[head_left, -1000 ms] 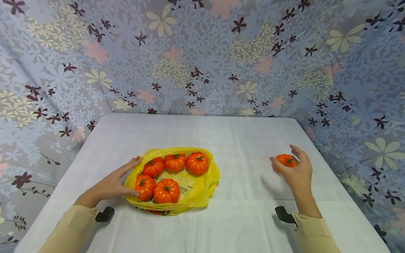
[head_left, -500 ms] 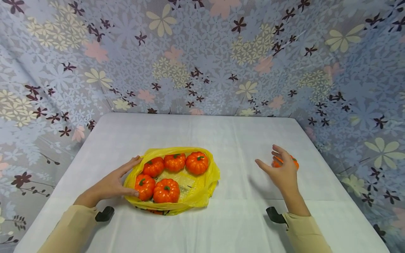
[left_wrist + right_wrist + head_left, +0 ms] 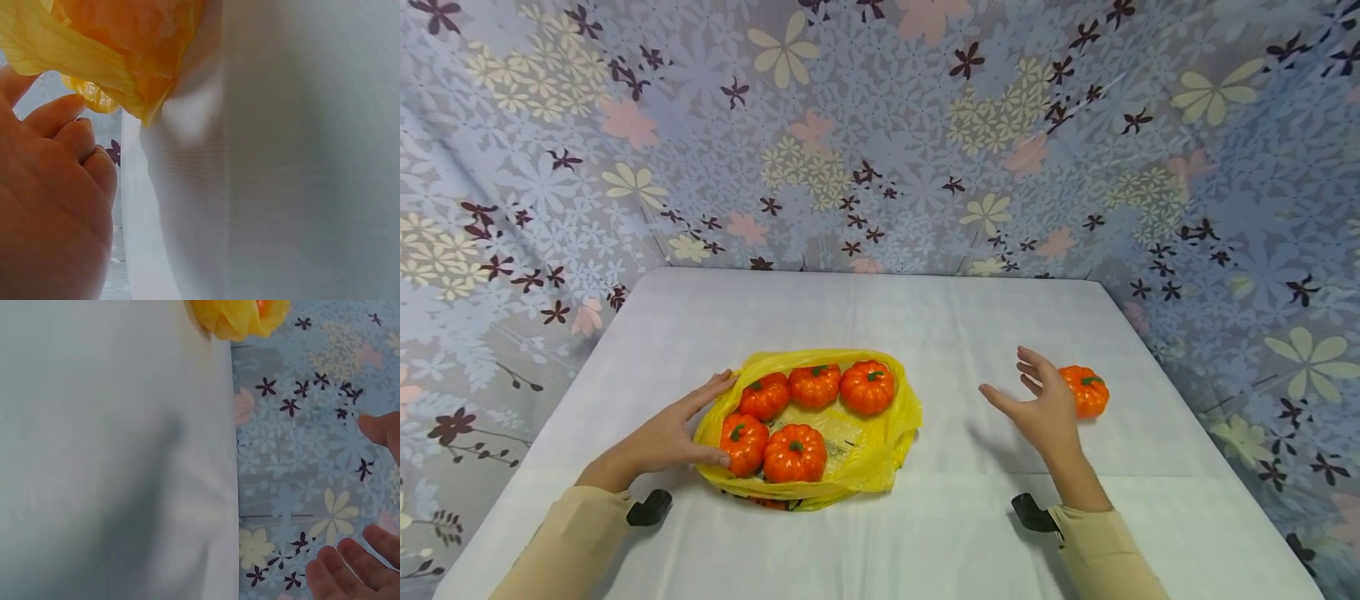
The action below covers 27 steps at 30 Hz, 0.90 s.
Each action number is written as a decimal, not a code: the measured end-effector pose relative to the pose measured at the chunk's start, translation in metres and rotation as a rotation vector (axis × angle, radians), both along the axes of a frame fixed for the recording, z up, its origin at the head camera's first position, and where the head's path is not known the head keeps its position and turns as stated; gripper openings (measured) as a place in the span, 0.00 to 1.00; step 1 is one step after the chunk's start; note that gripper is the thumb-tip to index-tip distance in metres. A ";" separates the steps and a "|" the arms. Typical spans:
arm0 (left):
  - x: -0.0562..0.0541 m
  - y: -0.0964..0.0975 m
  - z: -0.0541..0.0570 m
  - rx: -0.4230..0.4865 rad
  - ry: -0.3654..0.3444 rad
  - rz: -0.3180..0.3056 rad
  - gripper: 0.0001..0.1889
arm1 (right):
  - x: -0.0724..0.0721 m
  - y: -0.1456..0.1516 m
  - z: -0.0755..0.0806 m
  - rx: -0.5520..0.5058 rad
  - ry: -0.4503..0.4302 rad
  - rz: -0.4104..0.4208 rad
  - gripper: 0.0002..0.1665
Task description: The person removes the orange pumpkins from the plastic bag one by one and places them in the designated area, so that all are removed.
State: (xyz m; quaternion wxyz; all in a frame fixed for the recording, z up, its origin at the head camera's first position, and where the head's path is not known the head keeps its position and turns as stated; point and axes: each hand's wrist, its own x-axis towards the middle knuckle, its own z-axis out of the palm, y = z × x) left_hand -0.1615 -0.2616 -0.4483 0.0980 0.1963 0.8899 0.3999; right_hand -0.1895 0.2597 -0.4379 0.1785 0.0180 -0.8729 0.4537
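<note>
A yellow plastic bag (image 3: 865, 471) lies with its mouth wide, left of the table's middle. Several small orange pumpkins with green stems, one of them a front pumpkin (image 3: 795, 452), sit inside it. My left hand (image 3: 658, 437) holds the bag's left side, thumb over the near rim and fingers at the far rim. In the left wrist view the bag's yellow edge (image 3: 94, 62) hangs by the fingertips. My right hand (image 3: 1048, 417) is in the air with fingers and thumb spread, holding nothing. Just right of it, a single pumpkin (image 3: 1086, 392) rests on the table, its left side partly hidden.
A white cloth covers the table (image 3: 925, 542). Behind it and along both sides hangs a floral curtain (image 3: 880, 133). A black wrist camera (image 3: 1033, 512) sticks out from the right sleeve, another black wrist camera (image 3: 650, 508) from the left.
My right hand has let go of the single pumpkin and moved left, its fingers spreading, leaving that pumpkin on the table at the right. My left hand and the bag have stayed in place.
</note>
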 end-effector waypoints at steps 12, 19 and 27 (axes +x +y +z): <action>0.001 -0.001 0.000 -0.011 0.000 0.005 0.56 | 0.000 -0.016 -0.004 -0.015 0.019 0.034 0.49; 0.002 -0.002 -0.001 -0.019 0.007 0.003 0.56 | 0.000 -0.028 -0.010 -0.022 -0.002 0.078 0.50; -0.001 -0.002 -0.004 -0.011 0.034 -0.008 0.56 | -0.001 -0.041 -0.011 -0.037 -0.012 0.110 0.51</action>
